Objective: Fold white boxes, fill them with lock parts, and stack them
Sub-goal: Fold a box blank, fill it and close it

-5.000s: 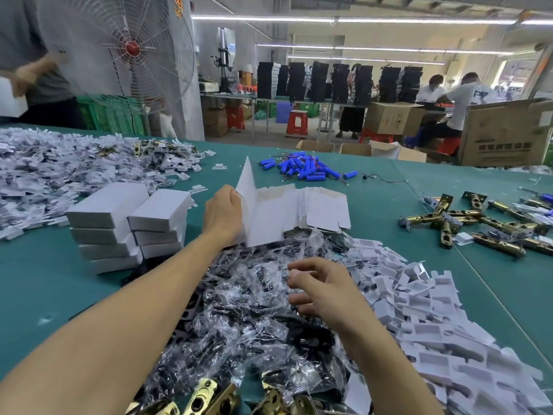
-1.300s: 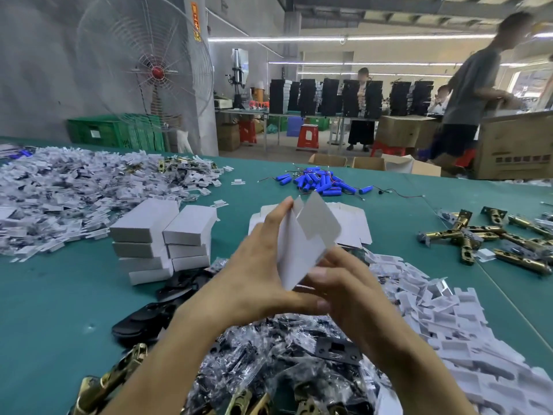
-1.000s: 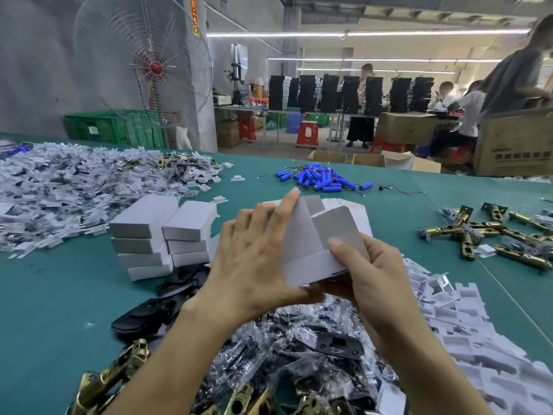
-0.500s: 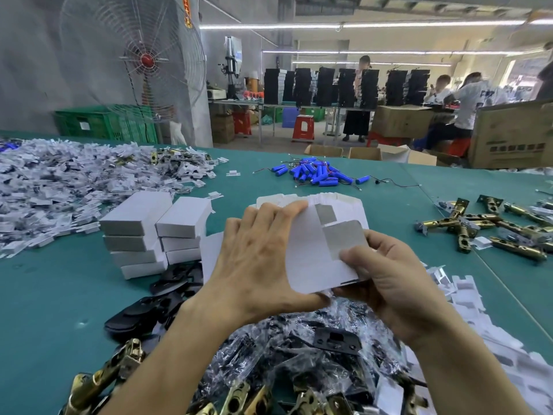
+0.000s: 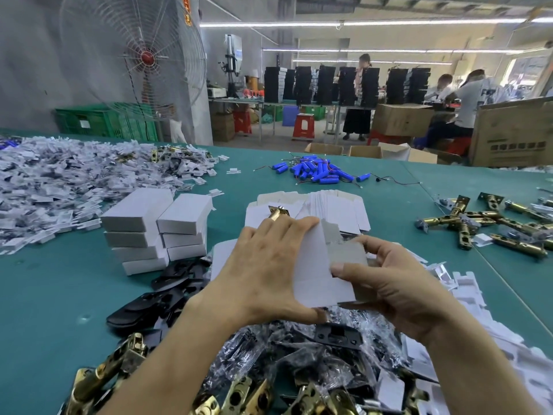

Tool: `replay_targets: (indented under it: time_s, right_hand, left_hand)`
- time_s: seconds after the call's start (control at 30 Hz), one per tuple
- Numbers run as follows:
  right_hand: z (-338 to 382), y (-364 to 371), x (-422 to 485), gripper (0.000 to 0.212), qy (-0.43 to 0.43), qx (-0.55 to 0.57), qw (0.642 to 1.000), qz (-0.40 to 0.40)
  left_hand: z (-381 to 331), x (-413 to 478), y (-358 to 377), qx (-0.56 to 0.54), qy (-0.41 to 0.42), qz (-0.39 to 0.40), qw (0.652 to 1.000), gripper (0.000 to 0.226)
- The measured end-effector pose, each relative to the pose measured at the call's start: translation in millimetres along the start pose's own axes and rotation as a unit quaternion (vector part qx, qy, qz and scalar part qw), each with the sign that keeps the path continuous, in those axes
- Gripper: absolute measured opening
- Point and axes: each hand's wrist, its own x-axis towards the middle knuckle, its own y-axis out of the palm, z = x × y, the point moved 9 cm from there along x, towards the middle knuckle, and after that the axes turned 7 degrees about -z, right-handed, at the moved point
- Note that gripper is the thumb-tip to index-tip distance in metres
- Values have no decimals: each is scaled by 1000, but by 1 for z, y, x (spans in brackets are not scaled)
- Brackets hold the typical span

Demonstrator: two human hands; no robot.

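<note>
Since half a second ago the box (image 5: 317, 277), held over the bagged parts (image 5: 299, 348) near the table (image 5: 45, 295) front edge, has squared up: left hand (image 5: 263, 265) grips its side, right hand (image 5: 398, 283) pinches the grey flap (image 5: 347, 250) inward, so filling looks next.

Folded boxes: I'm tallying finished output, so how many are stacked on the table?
7: four in the left pile, three in the right pile, touching side by side. Others may hide behind.
</note>
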Motion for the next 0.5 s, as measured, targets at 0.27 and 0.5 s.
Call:
replay_targets:
  time_s: [0.27, 0.5]
  right_hand:
    - [6, -6, 2, 20, -81, -147, 985, -25]
    - [8, -14, 7, 22, -131, -220, 960, -117]
  left_hand:
    - [-4, -2, 6, 2, 6, 25, 1000, 118]
    - [-8, 0, 4, 8, 7, 2, 1000, 108]
